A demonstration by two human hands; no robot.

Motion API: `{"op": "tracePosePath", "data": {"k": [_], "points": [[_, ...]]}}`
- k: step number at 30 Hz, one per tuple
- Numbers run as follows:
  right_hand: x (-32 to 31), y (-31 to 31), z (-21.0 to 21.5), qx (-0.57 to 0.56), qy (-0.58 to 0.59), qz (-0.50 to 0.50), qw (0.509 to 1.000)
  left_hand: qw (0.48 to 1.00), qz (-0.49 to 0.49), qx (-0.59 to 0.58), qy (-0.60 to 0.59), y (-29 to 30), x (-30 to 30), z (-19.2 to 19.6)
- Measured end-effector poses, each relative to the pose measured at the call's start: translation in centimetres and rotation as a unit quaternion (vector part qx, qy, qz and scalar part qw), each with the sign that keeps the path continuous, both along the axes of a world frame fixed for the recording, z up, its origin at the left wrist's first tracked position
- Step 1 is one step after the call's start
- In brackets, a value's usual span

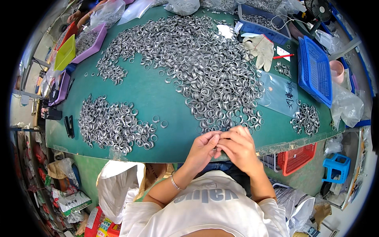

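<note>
My left hand (203,148) and my right hand (239,146) meet at the near edge of the green table (173,146). Their fingers are closed and pinched together. A small dark grey bit shows between the fingertips, but the fingers cover most of it and I cannot tell what it is. Just beyond my hands spreads a large heap of grey metal rings (209,79). To the left lies a smaller pile of rings (110,122), with a few loose ones at its right side. Another small pile of rings (306,118) sits near the right edge.
At the right are a blue basket (316,71), a flat plastic bag (278,93), a work glove (260,49) and a red pen (281,56). A blue bin (264,29) stands at the back. A black stapler-like tool (69,126) lies left. Someone's hand (75,16) shows far left.
</note>
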State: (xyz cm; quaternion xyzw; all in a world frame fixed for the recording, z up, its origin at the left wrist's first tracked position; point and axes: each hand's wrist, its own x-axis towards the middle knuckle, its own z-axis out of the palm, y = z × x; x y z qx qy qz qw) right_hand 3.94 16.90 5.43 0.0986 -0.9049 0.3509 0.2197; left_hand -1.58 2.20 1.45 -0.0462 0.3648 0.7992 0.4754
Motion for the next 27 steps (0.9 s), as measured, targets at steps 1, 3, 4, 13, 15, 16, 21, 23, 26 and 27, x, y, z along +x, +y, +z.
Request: {"op": "tracePosePath", "data": {"k": [1, 3, 4, 13, 15, 16, 21, 23, 26, 27], "points": [[-0.2, 0.8, -0.3, -0.078, -0.009, 0.043, 0.996, 1.0, 0.0, -0.013, 0.002, -0.1, 0.0, 0.0], [-1.0, 2.5, -1.1, -0.054, 0.014, -0.063, 0.996, 1.0, 0.004, -0.011, 0.002, -0.2, -0.2, 0.4], [-1.6, 3.2, -1.4, -0.041, 0.025, -0.118, 0.992, 1.0, 0.004, -0.009, 0.002, -0.2, -0.3, 0.6], [-4.1, 4.8, -3.3, 0.134, -0.013, -0.19, 0.973, 1.0, -0.009, -0.006, 0.03, -0.1, 0.0, 0.5], [-3.5, 4.7, -3.6, 0.098, 0.011, -0.213, 0.972, 1.0, -0.013, 0.004, 0.018, -0.2, -0.1, 0.2], [-3.3, 4.7, -3.6, 0.083, 0.01, -0.221, 0.972, 1.0, -0.015, 0.008, 0.012, -0.2, -0.1, 0.1], [-2.2, 4.0, -3.2, -0.065, -0.015, -0.257, 0.964, 1.0, 0.001, -0.016, 0.013, 0.2, -0.1, 0.3], [-1.7, 3.5, -3.0, -0.112, -0.023, -0.257, 0.96, 0.999, 0.01, -0.024, 0.025, 0.3, 0.0, 0.3], [-0.6, 2.0, -1.3, -0.211, -0.105, -0.237, 0.943, 0.998, 0.023, -0.037, 0.052, 0.5, 0.2, 0.5], [-0.3, 1.4, -0.8, -0.202, -0.087, -0.218, 0.951, 0.997, 0.025, -0.049, 0.057, 0.8, 0.2, 0.9]]}}
